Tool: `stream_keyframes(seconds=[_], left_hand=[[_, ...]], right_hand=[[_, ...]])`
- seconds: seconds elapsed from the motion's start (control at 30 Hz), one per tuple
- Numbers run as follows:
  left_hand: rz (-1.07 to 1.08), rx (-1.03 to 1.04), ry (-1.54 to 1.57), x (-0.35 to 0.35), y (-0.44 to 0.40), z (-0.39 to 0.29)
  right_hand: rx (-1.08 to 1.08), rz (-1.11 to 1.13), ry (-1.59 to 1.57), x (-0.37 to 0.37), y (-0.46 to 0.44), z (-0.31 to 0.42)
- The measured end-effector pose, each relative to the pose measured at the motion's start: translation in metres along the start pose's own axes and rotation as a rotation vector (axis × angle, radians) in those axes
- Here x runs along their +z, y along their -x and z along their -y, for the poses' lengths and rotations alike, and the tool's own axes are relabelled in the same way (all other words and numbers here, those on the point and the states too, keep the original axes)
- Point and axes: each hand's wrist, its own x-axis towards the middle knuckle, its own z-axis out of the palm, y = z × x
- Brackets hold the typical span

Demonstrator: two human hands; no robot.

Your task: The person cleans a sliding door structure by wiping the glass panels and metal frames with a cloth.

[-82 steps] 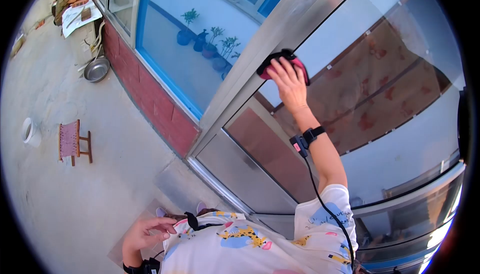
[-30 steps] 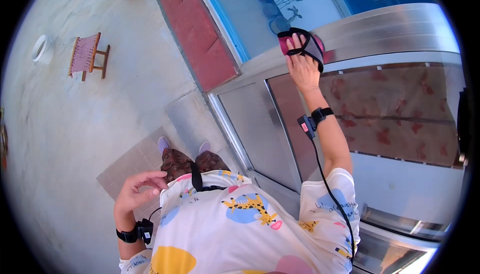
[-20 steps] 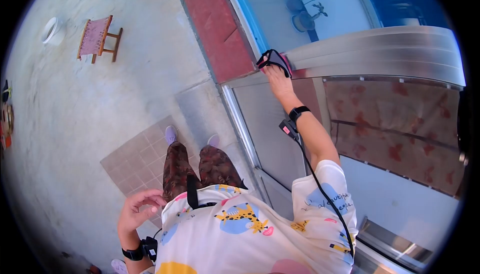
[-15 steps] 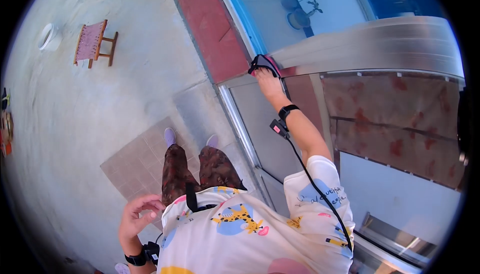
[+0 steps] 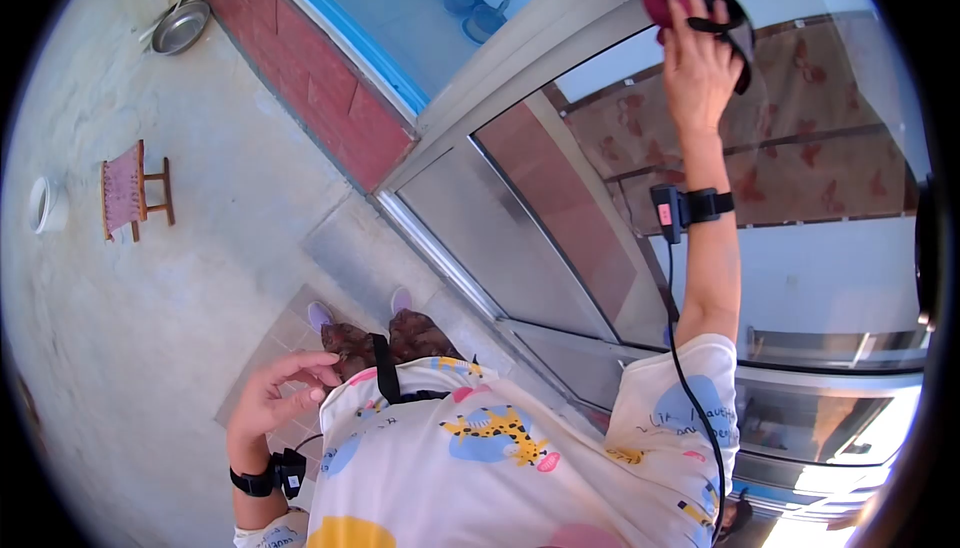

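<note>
I'm watching a person at a metal-framed glass door [image 5: 540,56], their right arm stretched up toward its frame. The right hand [image 5: 700,83] lies over a pink, grey and black pad [image 5: 656,8], which sits where the door's frame meets the glass. The fingers of that hand are straight and a little apart, laid along the pad, and a black strap crosses them.

The left hand [image 5: 285,391] hangs well apart from the door, near the hem of the giraffe-print shirt [image 5: 490,438]. It looks to hold nothing; its fingers are loosely bent, the thumb away from the rest. Both wrists wear black bands, and a black cable [image 5: 678,338] runs down the right arm.

Behind the door's glass I can see a brown curtain [image 5: 740,183] with reddish butterfly shapes. Next to the door comes a red wall base [image 5: 300,58] under a blue-edged window, with potted plants [image 5: 487,20] showing through. Out on the floor, well away from the door, stand a pink-seated stool [image 5: 124,190], a white bucket [image 5: 60,208] and a metal basin [image 5: 181,28].
</note>
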Motion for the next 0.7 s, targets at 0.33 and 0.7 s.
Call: stream_keyframes(seconds=[0.33, 0.7], left_hand=[[0.082, -0.023, 0.1, 0.015, -0.014, 0.024], [-0.021, -0.007, 0.1, 0.036, 0.005, 0.022]], right_hand=[[-0.03, 0.213, -0.246, 0.022, 0.057, 0.09], [-0.485, 0.939, -0.545, 0.029, 0.155, 0.15]])
